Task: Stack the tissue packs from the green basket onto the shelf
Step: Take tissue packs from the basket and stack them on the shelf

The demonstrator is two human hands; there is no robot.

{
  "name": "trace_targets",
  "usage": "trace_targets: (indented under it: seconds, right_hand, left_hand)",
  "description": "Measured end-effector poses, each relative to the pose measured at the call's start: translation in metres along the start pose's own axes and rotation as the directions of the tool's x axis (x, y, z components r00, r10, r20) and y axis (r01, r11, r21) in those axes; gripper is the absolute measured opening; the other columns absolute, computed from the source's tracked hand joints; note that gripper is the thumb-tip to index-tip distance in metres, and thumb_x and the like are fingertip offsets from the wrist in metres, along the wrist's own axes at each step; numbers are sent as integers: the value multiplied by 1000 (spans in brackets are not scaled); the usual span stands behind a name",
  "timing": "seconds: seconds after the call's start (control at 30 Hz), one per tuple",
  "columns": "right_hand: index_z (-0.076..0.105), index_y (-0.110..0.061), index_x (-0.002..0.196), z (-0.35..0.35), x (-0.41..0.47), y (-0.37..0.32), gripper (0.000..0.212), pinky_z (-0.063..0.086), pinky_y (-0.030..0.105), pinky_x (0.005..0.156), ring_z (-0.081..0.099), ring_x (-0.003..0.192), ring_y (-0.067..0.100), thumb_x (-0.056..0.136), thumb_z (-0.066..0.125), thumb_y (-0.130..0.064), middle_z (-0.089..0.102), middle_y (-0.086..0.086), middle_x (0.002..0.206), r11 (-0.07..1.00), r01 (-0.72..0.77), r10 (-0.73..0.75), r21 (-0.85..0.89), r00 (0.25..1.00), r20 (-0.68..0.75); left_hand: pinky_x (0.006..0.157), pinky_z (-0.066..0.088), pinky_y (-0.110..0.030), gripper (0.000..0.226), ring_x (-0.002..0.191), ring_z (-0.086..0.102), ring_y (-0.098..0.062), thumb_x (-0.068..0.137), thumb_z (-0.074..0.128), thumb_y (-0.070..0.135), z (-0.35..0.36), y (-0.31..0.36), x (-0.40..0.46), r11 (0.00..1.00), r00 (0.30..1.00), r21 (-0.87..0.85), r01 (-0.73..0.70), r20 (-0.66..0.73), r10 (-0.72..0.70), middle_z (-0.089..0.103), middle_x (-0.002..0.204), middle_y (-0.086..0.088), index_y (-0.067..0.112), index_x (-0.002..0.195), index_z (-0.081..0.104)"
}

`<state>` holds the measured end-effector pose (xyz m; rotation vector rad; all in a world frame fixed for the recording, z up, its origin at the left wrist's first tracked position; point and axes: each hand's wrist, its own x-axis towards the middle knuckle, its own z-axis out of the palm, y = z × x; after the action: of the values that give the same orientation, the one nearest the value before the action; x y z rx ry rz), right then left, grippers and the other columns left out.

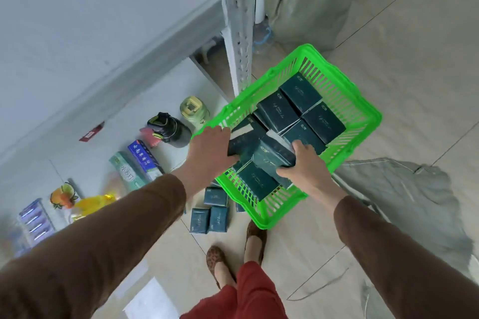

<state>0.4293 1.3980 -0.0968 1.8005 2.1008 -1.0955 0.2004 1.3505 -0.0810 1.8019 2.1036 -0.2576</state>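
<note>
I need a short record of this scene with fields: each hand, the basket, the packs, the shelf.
left hand: grips a dark tissue pack at the basket's near-left rim
right hand: grips a tilted pack above the basket
green basket: holds several more dark packs
floor packs: a few lie beside the basket
lower shelf: holds bottles and boxes

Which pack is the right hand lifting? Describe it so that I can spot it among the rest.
Find the green basket beside the white shelf post. At its near end the right hand grips one dark teal tissue pack. Unlike the packs lying flat in rows behind it, this one is tilted and raised.
</note>
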Motion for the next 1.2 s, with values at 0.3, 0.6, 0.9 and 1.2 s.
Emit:
trace_targets:
  seconds: [0.3,0.6,0.9,1.2]
  right_hand:
    - [46,-30,126,-99,-145,-221,59,40,18,66,59,82,3,77,79,-30,60,-13,108,849,527,-529,48,845,76]
    - [55,-32,111,13,-252,-472,46,55,48,89,66,98,25,75,83,-25,64,10,109,654,649,-736,389,665,127]
    - [54,-31,120,208,-328,-659,48,50,24,82,61,103,10,81,80,-24,64,-7,110,605,661,-768,444,631,107]
    - [56,-17,109,314,-328,-781,42,45,25,76,59,96,16,76,81,-21,59,6,107,587,731,-778,347,628,-7]
  left_hand:
    - [58,33,-33,39,72,47,-20,77,66,53,-166,-120,-246,904,886,-262,338,-236,-400,47,72,8,25,82,40]
    - [72,46,-38,42,84,52,-25,72,78,46,-189,-341,-470,775,677,-413,479,-388,-625,51,83,0,31,106,57]
    - [76,49,-45,47,105,47,-29,73,84,26,-156,-592,-598,791,616,-326,519,-499,-610,57,109,-4,15,113,61]
    - [82,52,-51,48,111,40,-34,76,82,18,-145,-729,-613,762,555,-266,590,-552,-622,50,118,-13,13,120,62]
